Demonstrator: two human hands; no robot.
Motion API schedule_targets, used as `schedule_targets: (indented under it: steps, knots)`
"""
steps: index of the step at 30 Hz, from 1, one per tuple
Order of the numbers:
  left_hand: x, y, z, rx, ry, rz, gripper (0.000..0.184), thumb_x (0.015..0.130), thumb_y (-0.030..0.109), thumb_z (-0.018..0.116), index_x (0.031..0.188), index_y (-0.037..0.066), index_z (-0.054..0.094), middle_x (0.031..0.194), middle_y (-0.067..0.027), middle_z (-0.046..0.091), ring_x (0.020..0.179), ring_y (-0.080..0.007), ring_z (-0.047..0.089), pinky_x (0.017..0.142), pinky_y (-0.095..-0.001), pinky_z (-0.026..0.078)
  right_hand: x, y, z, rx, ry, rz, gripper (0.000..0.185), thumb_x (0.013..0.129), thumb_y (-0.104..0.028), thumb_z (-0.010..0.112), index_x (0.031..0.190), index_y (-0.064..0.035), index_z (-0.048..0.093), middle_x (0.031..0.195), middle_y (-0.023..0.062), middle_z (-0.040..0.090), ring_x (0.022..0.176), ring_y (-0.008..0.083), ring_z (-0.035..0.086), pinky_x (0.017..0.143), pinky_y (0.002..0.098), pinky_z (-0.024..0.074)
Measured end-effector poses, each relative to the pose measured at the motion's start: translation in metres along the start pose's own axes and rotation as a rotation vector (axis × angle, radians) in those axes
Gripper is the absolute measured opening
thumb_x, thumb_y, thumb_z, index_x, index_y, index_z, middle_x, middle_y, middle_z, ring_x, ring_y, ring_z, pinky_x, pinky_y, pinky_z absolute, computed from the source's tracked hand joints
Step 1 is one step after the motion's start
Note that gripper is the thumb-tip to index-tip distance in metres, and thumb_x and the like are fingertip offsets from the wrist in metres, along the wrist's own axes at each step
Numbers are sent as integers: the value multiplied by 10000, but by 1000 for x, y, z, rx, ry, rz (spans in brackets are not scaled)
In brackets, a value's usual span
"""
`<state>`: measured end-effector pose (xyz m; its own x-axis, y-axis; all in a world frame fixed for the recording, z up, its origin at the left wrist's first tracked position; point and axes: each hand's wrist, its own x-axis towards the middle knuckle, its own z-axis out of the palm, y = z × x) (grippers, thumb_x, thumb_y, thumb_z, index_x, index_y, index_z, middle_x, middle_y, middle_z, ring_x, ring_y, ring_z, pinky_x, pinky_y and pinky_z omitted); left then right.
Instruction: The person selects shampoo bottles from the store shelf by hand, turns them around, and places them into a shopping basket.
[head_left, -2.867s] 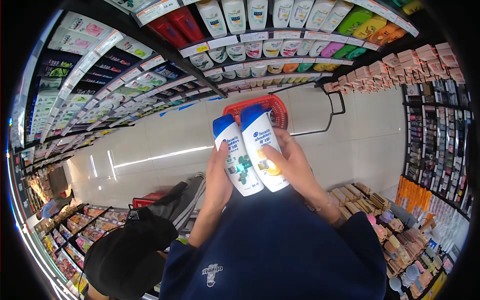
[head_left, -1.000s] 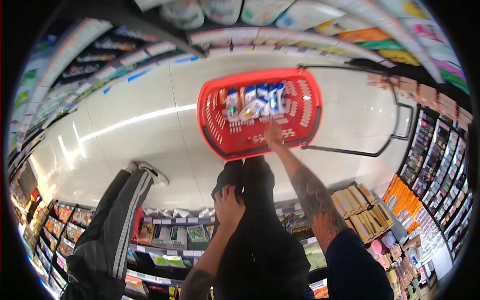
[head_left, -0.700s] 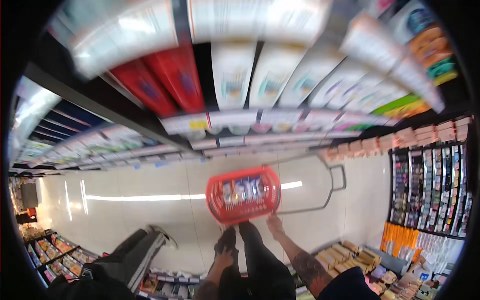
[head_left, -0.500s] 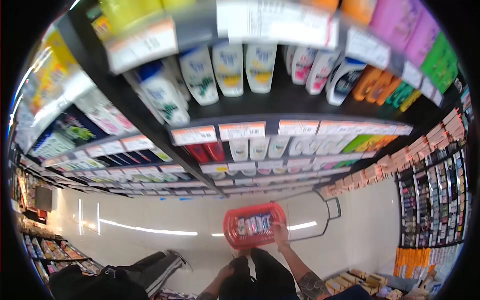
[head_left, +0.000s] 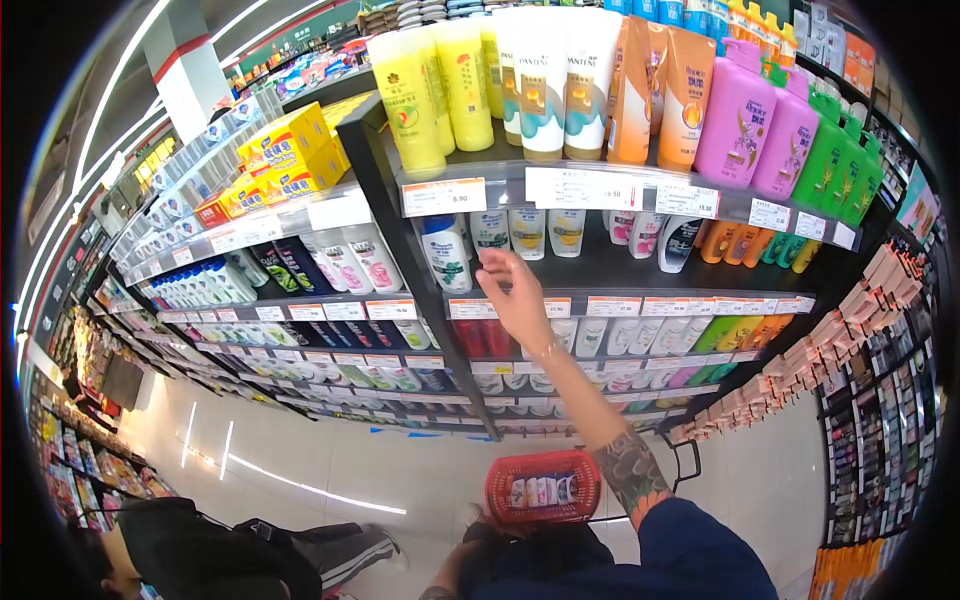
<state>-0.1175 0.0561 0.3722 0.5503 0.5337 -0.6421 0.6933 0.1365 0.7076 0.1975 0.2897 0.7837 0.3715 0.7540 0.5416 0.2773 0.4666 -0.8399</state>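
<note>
My right hand [head_left: 508, 280] is raised to the second shelf, its fingers loosely bent and apart with nothing visible in them. Just beyond the fingertips stands a white shampoo bottle [head_left: 491, 230] with a green design. To its left is a white shampoo bottle with a blue cap [head_left: 445, 252]. White bottles with yellow labels [head_left: 527, 232] stand to the right. Low in the view, my left hand [head_left: 466, 550] is beside my dark-clothed legs; its fingers cannot be made out. A red shopping basket [head_left: 495, 490] holding several small packages is below my right arm.
On the shelf above stand yellow tubes [head_left: 465, 90], Pantene tubes [head_left: 543, 90] and purple pump bottles [head_left: 738, 115]. Price tags [head_left: 580, 188] line the shelf edge. At lower left is another person [head_left: 215, 545]. A pink-tagged rack [head_left: 810, 335] borders the right side.
My right hand has left the basket and risen to the shampoo shelf. The view has tilted up, showing the upper shelf and ceiling. The basket now sits lower in the view.
</note>
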Motion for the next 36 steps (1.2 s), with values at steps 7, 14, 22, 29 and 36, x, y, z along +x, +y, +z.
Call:
schedule_targets:
  steps: [7,14,22,29,36]
  knots:
    - [-4,-78,-45,122,14,-219,511,813,441,630,1104,21,622,1106,-187,633,1053,-320,593,912,-383,460,35,18,40,-179,-25,-74,545,768,-227,742,1168,46,490,1060,166,559,959,259,575,848,335,466]
    - [-29,-138,-69,122,2,-405,500,819,427,632,1108,19,619,1109,-185,632,1046,-319,594,909,-385,461,41,26,47,-292,12,-41,585,755,-252,752,1167,57,474,1026,173,558,885,247,594,801,335,481]
    - [32,-125,-102,249,130,-166,488,826,412,634,1112,17,616,1112,-182,631,1038,-318,597,907,-387,462,-10,-19,23,-222,96,-123,416,802,-96,681,1155,0,485,1128,176,569,1029,304,577,894,359,450]
    - [-10,94,-180,-239,290,307,486,958,370,448,1302,29,482,1282,-149,529,1220,-272,480,1029,-370,355,-112,-84,12,113,244,37,466,776,-32,720,1162,4,460,1117,118,557,1016,187,559,906,335,438]
    - [-155,315,-192,-836,-272,765,631,910,186,581,1411,-18,256,1372,-156,412,1247,-249,437,1030,-369,356,-170,-117,18,375,257,353,432,809,-2,671,1163,27,426,1096,128,540,1009,166,564,806,295,540]
